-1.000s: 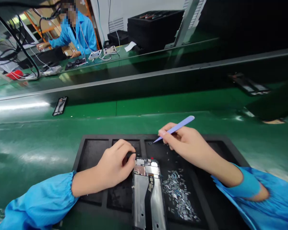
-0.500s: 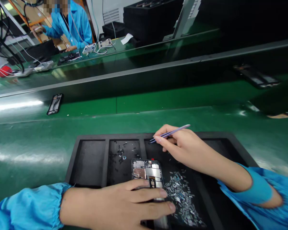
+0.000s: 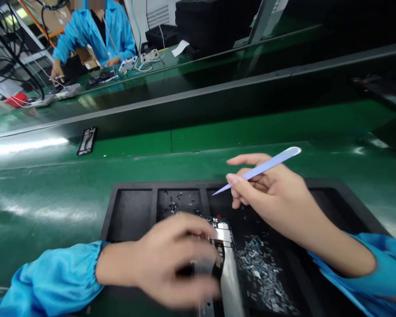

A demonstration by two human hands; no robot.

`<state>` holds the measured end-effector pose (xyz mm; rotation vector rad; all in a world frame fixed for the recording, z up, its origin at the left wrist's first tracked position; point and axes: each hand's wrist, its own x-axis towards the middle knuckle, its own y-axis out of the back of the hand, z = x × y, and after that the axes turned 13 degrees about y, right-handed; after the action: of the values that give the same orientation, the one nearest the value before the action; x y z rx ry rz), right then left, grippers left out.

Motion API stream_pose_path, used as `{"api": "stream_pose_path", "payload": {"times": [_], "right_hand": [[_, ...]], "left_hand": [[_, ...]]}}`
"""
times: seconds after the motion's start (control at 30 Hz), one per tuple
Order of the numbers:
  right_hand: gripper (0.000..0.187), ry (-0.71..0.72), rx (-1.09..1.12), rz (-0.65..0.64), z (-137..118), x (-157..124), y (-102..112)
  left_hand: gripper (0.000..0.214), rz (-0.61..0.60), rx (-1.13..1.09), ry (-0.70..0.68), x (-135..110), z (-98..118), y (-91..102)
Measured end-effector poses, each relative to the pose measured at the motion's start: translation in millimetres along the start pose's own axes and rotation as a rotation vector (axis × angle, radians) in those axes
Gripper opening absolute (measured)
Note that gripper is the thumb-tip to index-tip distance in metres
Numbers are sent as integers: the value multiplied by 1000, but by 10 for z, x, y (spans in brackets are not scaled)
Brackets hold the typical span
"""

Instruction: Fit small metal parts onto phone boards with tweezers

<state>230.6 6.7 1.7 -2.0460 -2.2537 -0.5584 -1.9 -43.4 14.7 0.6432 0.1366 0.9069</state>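
Note:
An opened phone [image 3: 231, 273] with its inner metal plates showing lies on a black compartment tray [image 3: 154, 204]. Over the phone's left side is my left hand [image 3: 171, 259], its bent fingers smeared by motion and hiding part of the phone. Whether those fingers hold anything is not clear. My right hand [image 3: 277, 198] grips light purple tweezers [image 3: 270, 164] between thumb and fingers, with the index finger lifted off. The tweezers' tip points left, above the tray's back part and apart from the phone. Right of the phone lies a pile of small shiny pieces [image 3: 262, 268].
Small dark bits [image 3: 181, 200] are scattered in a back compartment. Another phone frame [image 3: 86, 141] lies on the green bench [image 3: 53, 189] at left, and a dark one [image 3: 384, 90] at far right. Across the bench, a person in a blue coat [image 3: 117, 33] works beside cables.
My left hand has lifted from lying flat on the phone and its fingers have bent. In my right hand the tweezers have turned, showing their broad side, and the index finger has come off them.

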Motion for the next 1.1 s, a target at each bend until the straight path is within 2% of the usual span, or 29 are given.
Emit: {"api": "stream_pose_path", "payload": {"times": [0.03, 0.07, 0.1, 0.13, 0.2, 0.27, 0.37, 0.53, 0.73, 0.83, 0.93, 1.1], "right_hand": [[33, -5, 52, 71, -34, -38, -57], [34, -7, 92, 124, -56, -82, -113], [34, -12, 117, 156, -66, -130, -166], [33, -22, 121, 162, -63, -179, -213], [33, -46, 69, 111, -35, -261, -285], [30, -36, -24, 48, -5, -310, -325], [23, 42, -106, 5, 3, -319, -343], [19, 138, -132, -32, -22, -276, -351], [20, 382, -273, 10, -11, -265, -346], [18, 453, -340, 9, -9, -271, -342], [17, 434, -330, -13, -18, -279, -341], [19, 256, -172, 17, -62, -262, -314]], "left_hand": [[12, 145, -78, 185, 53, -33, 14], [10, 238, -160, 385, 107, -71, 26], [10, 262, -246, 567, 158, -109, 35], [12, 217, -331, 703, 201, -143, 43], [17, 47, -440, 829, 263, -185, 54], [15, -83, -390, 822, 293, -185, 60], [14, -172, -254, 772, 308, -143, 67], [20, -274, -306, 900, 313, -158, 71], [15, -280, -387, 918, 309, -258, 39], [15, -279, -379, 914, 320, -242, 32], [15, -268, -362, 919, 336, -194, 33], [16, -251, -331, 924, 346, -157, 24]]}}
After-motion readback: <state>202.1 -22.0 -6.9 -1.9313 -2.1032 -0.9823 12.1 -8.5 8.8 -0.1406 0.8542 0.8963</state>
